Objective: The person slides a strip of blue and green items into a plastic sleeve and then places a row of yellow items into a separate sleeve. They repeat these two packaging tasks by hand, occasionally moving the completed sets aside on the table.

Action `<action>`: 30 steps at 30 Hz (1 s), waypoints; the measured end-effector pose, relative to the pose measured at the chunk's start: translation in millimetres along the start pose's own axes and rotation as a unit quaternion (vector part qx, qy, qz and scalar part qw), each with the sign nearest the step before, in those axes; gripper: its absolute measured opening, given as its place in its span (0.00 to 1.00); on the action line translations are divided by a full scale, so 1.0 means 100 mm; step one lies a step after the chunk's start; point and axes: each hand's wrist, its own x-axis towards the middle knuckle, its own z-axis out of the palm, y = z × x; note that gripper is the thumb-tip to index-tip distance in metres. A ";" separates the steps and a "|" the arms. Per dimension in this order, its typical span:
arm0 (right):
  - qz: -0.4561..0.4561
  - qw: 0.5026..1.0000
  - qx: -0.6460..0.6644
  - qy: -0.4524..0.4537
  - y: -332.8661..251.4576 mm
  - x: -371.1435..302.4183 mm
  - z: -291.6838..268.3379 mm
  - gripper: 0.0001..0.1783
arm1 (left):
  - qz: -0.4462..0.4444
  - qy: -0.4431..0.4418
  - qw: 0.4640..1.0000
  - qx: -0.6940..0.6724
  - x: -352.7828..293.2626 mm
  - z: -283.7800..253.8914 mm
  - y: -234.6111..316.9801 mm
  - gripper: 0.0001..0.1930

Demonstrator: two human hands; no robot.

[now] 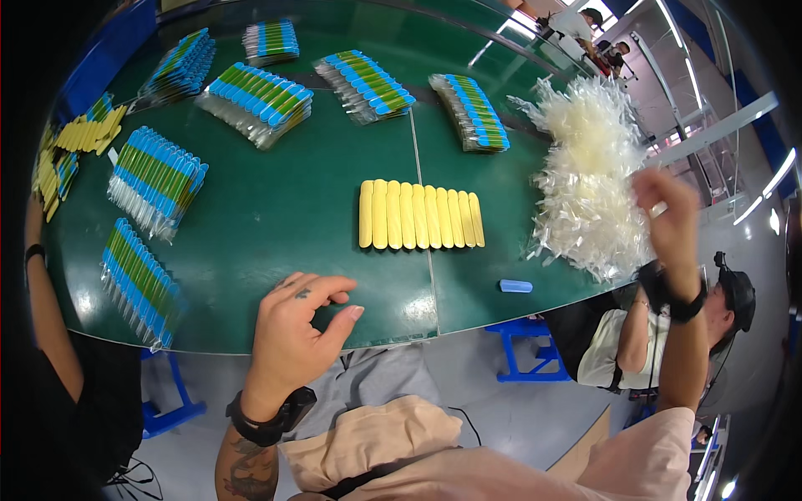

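A row of yellow flat sticks with rounded ends (422, 215) lies side by side on the green table. Short of that row, my left hand (299, 330) hovers over the table's near edge, its thumb and fingers apart and nothing in them. My right hand (671, 215) is raised at the right side of a large heap of clear plastic strips or sleeves (589, 175). Its fingers curl in toward the thumb in a pinch, and what is between them cannot be made out. A small blue rounded piece (515, 285) lies near the table's front edge.
Fanned stacks of blue-and-green sticks in clear sleeves stand along the back and left, including one stack (257, 98) and another (157, 179). More yellow pieces (90, 134) lie at far left beside another person's arm (50, 309). A person in a cap (622, 342) sits at right; blue stools (530, 346) stand below.
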 end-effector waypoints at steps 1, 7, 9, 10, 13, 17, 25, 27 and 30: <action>-0.009 0.995 0.041 -0.093 -0.41 -0.08 0.29 0.07 | -0.002 -0.001 1.000 0.023 -0.02 -0.02 -0.02 0.11; -0.193 0.960 0.036 -0.200 -0.94 -0.11 1.06 0.31 | -0.070 -0.016 0.997 -0.016 0.08 -0.03 0.10 0.14; -0.200 0.964 0.039 -0.171 -0.90 0.04 1.23 0.38 | -0.029 -0.036 0.998 0.045 0.17 -0.11 0.24 0.21; -0.182 0.965 0.032 -0.184 -0.88 0.11 1.30 0.47 | 0.007 -0.058 0.994 0.098 0.21 -0.12 0.31 0.27; -0.154 0.958 0.019 -0.240 -0.73 0.23 1.52 0.61 | 0.072 -0.116 0.961 0.242 0.52 -0.05 0.45 0.42; -0.125 0.947 0.020 -0.294 -0.67 0.35 1.66 0.60 | 0.125 -0.118 0.927 0.334 0.98 0.20 0.21 0.49; -0.095 0.951 0.050 -0.291 -0.46 0.40 1.68 0.52 | 0.052 -0.249 0.919 0.301 1.34 0.18 0.02 0.44; -0.101 0.943 0.078 -0.307 -0.37 0.41 1.72 0.51 | 0.060 -0.247 0.918 0.304 1.36 0.18 0.01 0.43; -0.112 0.946 0.098 -0.290 -0.32 0.44 1.79 0.50 | 0.058 -0.258 0.918 0.294 1.42 0.16 -0.02 0.41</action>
